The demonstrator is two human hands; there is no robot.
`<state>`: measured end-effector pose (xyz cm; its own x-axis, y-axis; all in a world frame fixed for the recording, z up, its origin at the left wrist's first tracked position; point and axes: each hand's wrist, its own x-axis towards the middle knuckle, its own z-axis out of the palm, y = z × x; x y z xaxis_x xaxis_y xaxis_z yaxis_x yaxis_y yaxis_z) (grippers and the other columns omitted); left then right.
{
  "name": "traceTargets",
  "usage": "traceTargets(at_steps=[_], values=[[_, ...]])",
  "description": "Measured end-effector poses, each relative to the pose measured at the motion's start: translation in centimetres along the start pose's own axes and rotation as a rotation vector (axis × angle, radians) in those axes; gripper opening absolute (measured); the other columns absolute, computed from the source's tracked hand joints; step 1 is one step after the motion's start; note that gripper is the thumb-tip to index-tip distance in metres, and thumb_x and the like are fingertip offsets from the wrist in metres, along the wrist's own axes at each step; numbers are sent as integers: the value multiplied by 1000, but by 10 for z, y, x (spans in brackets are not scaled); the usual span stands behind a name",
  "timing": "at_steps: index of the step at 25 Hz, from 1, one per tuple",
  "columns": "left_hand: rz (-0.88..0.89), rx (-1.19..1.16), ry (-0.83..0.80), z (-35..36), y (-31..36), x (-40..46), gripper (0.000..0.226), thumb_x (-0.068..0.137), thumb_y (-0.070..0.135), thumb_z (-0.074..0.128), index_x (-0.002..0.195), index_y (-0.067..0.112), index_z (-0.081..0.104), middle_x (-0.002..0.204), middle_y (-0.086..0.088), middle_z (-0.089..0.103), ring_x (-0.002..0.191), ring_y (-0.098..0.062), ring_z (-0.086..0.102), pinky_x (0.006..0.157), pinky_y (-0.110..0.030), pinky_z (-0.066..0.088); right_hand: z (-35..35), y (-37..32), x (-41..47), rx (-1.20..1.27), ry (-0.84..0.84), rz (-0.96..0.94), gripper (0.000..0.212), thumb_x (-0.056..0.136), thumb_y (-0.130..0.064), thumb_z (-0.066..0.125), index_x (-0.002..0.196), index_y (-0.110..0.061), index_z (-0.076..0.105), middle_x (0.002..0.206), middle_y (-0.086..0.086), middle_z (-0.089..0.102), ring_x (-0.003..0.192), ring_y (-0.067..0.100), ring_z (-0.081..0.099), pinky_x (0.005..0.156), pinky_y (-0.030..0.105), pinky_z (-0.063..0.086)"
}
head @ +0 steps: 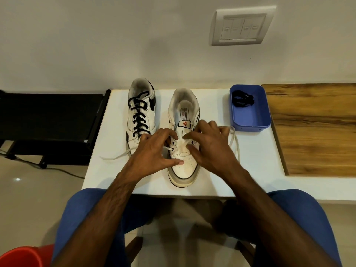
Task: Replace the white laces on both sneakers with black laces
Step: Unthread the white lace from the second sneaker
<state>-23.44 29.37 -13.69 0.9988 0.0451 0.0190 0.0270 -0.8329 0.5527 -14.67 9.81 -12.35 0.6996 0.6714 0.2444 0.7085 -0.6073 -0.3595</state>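
Observation:
Two white sneakers stand on a white table [250,170]. The left sneaker [141,110] carries black laces. The right sneaker [183,143] has mostly bare eyelets, and a white lace [115,156] still runs through its lowest ones, trailing left and right across the table. My left hand [154,151] pinches the white lace at the shoe's left eyelets. My right hand [210,145] grips the lace at the right eyelets, its loose end looping past my wrist. A blue tray [250,120] at the right holds a coiled black lace [241,99].
A wooden board [312,128] lies right of the table. A black stand [52,116] sits to the left with a cable on the floor. A red bucket [21,257] is at the lower left. A wall switch plate [242,26] is above.

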Motion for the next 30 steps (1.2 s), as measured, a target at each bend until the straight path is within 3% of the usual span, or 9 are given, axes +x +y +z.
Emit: traceTargets(at_steps=[2, 4, 8, 10, 14, 18, 25, 30], values=[[-3, -12, 4, 0, 0, -1, 70, 67, 59, 86, 120, 35, 48, 109, 24, 51, 99, 3, 54, 90, -28, 25, 15, -14, 1, -12, -70, -54, 19, 82, -26, 78, 102, -25, 75, 104, 1, 57, 101, 26, 53, 82, 43, 33], [0, -13, 6, 0, -1, -1, 70, 66, 59, 86, 120, 36, 47, 107, 26, 51, 99, 4, 54, 89, -28, 24, 17, -14, 5, -36, -85, -49, 14, 83, -26, 78, 96, -25, 73, 105, 0, 56, 102, 25, 52, 83, 44, 35], [1, -5, -1, -1, -2, 0, 72, 65, 59, 87, 120, 33, 49, 108, 21, 53, 96, 0, 57, 91, -31, 27, -8, 17, 6, -31, 24, 78, 15, 84, -26, 75, 97, -25, 69, 99, -8, 45, 102, 20, 47, 83, 34, 16], [11, -6, 2, -1, -3, 0, 72, 65, 58, 87, 120, 32, 49, 108, 20, 52, 95, 0, 57, 90, -31, 27, -19, 28, 2, 3, 74, 141, 13, 85, -26, 74, 98, -26, 70, 98, -12, 41, 101, 19, 47, 85, 35, 16], [16, -2, -9, 1, -3, 0, 71, 67, 59, 85, 122, 34, 48, 110, 20, 51, 96, -1, 57, 90, -30, 24, -1, 0, 0, 21, 5, 2, 21, 85, -28, 74, 106, -29, 72, 100, -8, 50, 101, 19, 48, 82, 35, 19], [14, -3, -9, 1, -3, 0, 71, 68, 59, 85, 122, 36, 46, 108, 21, 50, 96, 0, 56, 91, -31, 26, 17, -13, 4, -36, -91, -58, 16, 82, -25, 79, 97, -24, 72, 104, 1, 58, 100, 26, 54, 82, 43, 32], [29, -13, -8, 1, -5, 0, 71, 65, 59, 87, 120, 34, 49, 110, 20, 51, 96, -2, 58, 91, -34, 29, -20, 34, 1, 41, 48, 141, 8, 88, -30, 72, 96, -28, 70, 97, -13, 43, 99, 15, 44, 86, 35, 17], [22, -14, -4, 1, -3, 0, 70, 67, 57, 87, 121, 33, 48, 109, 19, 51, 96, -2, 57, 92, -35, 29, 3, -6, 0, 19, -9, 8, 26, 84, -33, 76, 109, -28, 71, 103, -5, 52, 100, 19, 50, 79, 33, 14]])
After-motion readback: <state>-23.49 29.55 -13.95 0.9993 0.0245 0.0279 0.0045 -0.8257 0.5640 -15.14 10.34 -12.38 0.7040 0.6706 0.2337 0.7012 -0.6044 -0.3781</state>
